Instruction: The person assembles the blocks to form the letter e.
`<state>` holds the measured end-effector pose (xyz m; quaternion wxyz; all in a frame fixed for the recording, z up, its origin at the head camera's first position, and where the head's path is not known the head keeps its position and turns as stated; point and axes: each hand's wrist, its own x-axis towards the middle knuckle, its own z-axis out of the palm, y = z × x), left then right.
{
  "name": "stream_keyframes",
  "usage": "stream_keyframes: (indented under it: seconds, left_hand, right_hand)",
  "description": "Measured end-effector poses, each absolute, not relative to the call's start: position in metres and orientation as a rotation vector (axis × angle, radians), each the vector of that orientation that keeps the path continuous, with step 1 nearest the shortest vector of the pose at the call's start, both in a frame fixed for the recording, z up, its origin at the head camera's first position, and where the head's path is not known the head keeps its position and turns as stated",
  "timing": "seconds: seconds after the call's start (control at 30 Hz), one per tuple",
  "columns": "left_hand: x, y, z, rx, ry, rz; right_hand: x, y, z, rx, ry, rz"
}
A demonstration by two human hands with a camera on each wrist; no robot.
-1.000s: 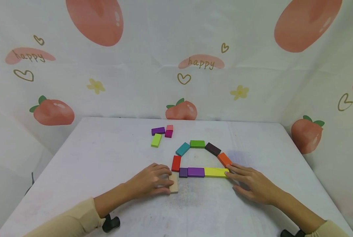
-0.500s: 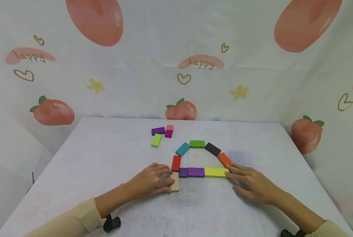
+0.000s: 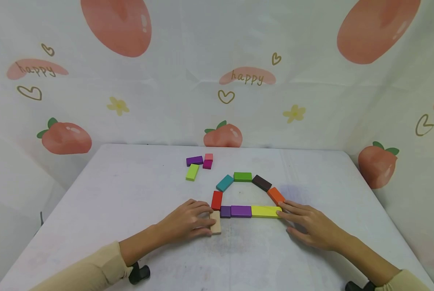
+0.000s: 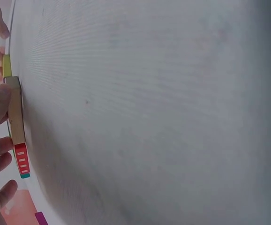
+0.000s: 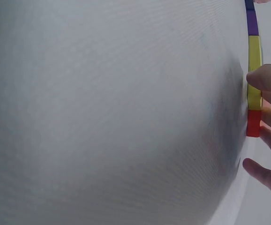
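In the head view my left hand [image 3: 187,221] holds a beige wooden block [image 3: 215,223], its thumb and fingers along the block's left side. The block stands below a red block [image 3: 217,201], beside the left end of a row made of a short dark purple block [image 3: 225,212], a purple block [image 3: 240,211] and a long yellow block [image 3: 265,211]. At the row's right end my right hand [image 3: 313,226] rests its extended fingertips against the yellow block and near an orange block [image 3: 276,196]. Beige wood lies by the thumb in the left wrist view.
Above the row, a teal block [image 3: 225,183], a green block [image 3: 242,177] and a dark brown block [image 3: 262,183] complete an arch. Farther back lie a lime block [image 3: 192,172], another purple block [image 3: 195,161], a magenta block [image 3: 207,164] and a pink block [image 3: 208,156] on the white table [image 3: 129,194].
My left hand has shifted the beige block slightly up and to the right, closer to the red block and the row. The right hand stays in place.
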<state>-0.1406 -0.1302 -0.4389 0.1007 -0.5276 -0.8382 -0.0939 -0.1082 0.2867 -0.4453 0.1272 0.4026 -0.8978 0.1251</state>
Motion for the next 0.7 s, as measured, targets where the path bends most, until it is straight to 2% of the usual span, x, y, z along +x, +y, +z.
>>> stream_keyframes:
  seconds: [0.7]
  left_hand:
    - [-0.1401, -0.127, -0.4395, -1.541, -2.5, -0.244]
  right_hand:
    - [-0.1069, 0.286, -0.4433, 1.169, -2.619, 0.359]
